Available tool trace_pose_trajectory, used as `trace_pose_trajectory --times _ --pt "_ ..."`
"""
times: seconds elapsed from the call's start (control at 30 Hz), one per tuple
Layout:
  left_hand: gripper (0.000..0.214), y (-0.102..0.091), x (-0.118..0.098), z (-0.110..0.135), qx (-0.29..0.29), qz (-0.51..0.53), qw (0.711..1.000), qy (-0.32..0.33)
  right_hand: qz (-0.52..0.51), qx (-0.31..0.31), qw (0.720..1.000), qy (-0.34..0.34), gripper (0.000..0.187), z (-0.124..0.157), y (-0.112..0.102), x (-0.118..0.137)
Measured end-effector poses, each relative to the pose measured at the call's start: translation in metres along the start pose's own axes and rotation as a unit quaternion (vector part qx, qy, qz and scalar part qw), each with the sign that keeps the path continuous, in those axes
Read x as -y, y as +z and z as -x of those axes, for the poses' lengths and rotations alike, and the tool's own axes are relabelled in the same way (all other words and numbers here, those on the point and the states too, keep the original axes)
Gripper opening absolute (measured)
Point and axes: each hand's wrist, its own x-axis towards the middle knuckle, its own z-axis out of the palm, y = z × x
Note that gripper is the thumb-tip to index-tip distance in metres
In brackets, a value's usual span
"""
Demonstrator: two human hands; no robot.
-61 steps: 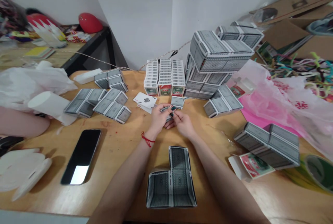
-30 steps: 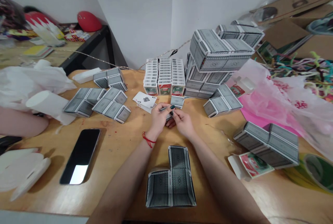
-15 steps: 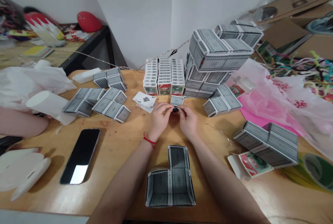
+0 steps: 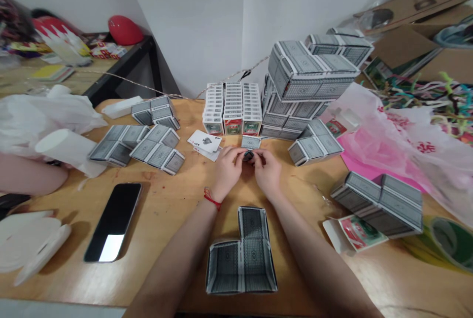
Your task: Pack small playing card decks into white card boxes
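Note:
My left hand (image 4: 228, 169) and my right hand (image 4: 267, 170) meet over the middle of the table, fingertips pinched on a small dark playing card (image 4: 248, 156). Fingers cover much of that card. Just beyond it lies a stack of cards (image 4: 251, 142), patterned back up. To the left of my left hand are loose cards (image 4: 207, 142), an ace of spades on top. Between my forearms stands an L-shaped open block (image 4: 254, 254) built of grey-backed cards.
Card boxes (image 4: 233, 108) stand in rows at the back, beside a tall stack of card blocks (image 4: 314, 76). More card blocks (image 4: 158, 148) sit left, above a phone (image 4: 114, 222). On the right are another block (image 4: 380, 204), an opened card box (image 4: 364, 233) and tape (image 4: 443, 241).
Both hands stay in nearly the same place, still pinching. The card between them has tilted slightly, showing a little more of its patterned face.

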Motion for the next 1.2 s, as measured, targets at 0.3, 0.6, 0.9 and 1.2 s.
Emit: trace_pose_trajectory --times 0.3,0.6,0.9,1.2 --pt "0.011 -0.0004 0.0035 0.0009 -0.005 -0.012 1.0 0.007 -0.005 0.022 1.0 -0.006 0.021 0.0011 0.0024 -0.0028" --pt "0.009 -0.0012 0.0007 0.0001 -0.019 0.022 1.0 -0.013 -0.027 0.014 1.0 -0.002 0.022 0.0014 0.0011 -0.0033" --pt "0.011 0.0011 -0.0011 -0.0007 -0.015 0.041 0.999 -0.026 -0.022 0.018 1.0 0.0 0.024 0.0004 -0.0003 -0.003" --pt "0.009 0.0036 0.0011 0.0001 -0.01 0.043 0.998 -0.039 0.058 -0.029 0.998 -0.008 0.025 0.0023 0.0004 -0.0063"
